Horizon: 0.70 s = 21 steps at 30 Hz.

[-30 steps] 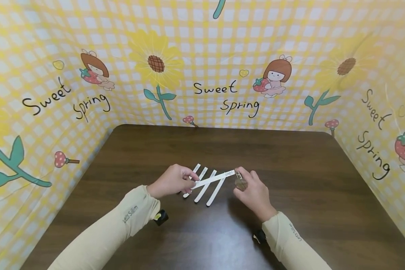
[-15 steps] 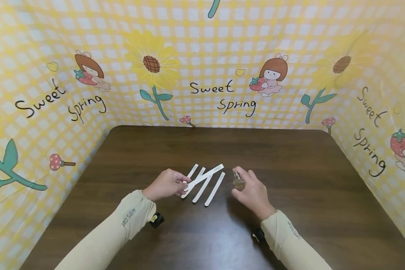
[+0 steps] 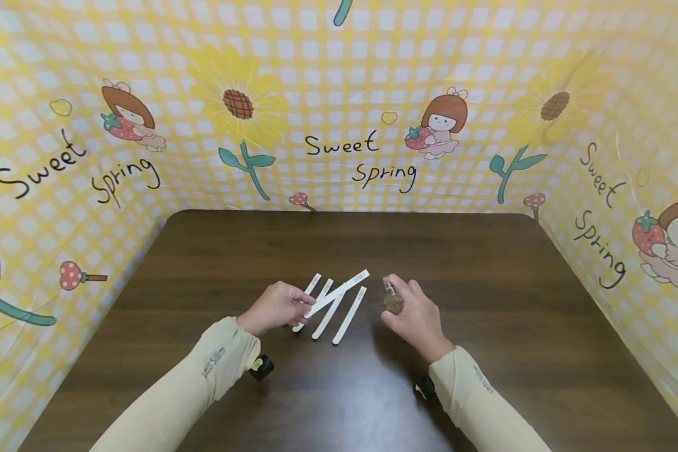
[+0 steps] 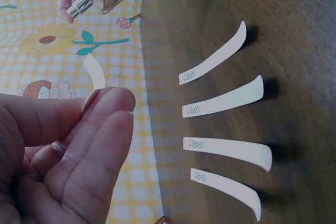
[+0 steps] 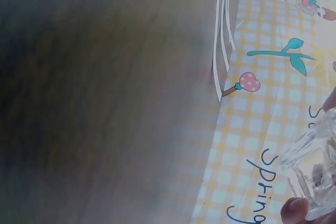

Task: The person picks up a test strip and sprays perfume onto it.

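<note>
My left hand point(image 3: 277, 306) pinches one end of a white paper tester strip point(image 3: 344, 289), which slants up to the right above the table. Seen from the left wrist, thumb and fingertips meet on that strip point(image 4: 95, 73). Several matching strips point(image 4: 227, 150) with small print at one end lie side by side on the wood below. In my right hand point(image 3: 420, 319) is a small clear glass perfume spray bottle point(image 3: 393, 303), gripped with the index finger up at its silvery spray top. A short gap separates the bottle from the held strip's far end. The right wrist view shows the bottle's square glass base point(image 5: 312, 174).
The dark wooden table point(image 3: 457, 251) has rounded back corners. Yellow checked cloth point(image 3: 339, 94) with printed sunflowers and figures stands close along its back and sides. Black camera mounts point(image 3: 262, 368) sit at both wrists.
My left hand has drawn the strip leftward, so its far end has come away from the spray top. My right hand keeps hold of the bottle. The head view has shifted slightly.
</note>
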Tool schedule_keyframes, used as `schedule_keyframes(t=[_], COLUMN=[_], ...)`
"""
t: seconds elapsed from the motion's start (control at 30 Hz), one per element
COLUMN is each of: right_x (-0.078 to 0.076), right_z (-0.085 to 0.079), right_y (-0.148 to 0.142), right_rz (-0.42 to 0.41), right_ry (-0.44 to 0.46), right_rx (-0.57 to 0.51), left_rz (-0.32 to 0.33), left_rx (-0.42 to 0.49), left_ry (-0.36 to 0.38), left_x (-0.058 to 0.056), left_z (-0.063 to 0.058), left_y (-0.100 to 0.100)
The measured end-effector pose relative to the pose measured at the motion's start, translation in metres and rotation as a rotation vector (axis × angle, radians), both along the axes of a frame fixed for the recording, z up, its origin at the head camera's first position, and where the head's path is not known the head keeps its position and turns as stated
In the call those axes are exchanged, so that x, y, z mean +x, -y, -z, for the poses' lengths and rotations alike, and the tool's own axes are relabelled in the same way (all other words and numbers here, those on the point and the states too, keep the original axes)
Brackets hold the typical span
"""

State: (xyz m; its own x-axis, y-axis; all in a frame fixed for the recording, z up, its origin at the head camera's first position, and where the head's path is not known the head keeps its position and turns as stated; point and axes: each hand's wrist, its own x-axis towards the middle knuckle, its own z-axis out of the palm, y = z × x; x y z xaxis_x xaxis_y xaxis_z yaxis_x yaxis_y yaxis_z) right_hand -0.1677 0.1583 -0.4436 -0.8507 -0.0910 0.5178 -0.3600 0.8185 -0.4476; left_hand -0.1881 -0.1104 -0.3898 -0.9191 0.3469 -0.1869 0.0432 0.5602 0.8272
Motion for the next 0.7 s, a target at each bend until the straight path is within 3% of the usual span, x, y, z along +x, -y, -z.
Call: schedule_keyframes(t=[0.2,0.47,0.7], right_x=[-0.0011,0.0004,-0.0001], right_z=[-0.0011,-0.0034,-0.0035], right_y=[-0.0031,-0.0037,-0.0028], right_rz=[-0.004,-0.027,-0.036], right_ry=[-0.008,-0.001,0.011], right_rx=[0.003,0.03,0.042], left_rz=[0.012,0.043,0.029], left_rx=[0.035,0.037,0.043], left_ry=[0.046,0.043,0.084], left_x=[-0.0014,-0.0026,-0.0008], left_z=[0.0021,0.0033,0.0033], left_y=[-0.0053,-0.0065,-0.0047])
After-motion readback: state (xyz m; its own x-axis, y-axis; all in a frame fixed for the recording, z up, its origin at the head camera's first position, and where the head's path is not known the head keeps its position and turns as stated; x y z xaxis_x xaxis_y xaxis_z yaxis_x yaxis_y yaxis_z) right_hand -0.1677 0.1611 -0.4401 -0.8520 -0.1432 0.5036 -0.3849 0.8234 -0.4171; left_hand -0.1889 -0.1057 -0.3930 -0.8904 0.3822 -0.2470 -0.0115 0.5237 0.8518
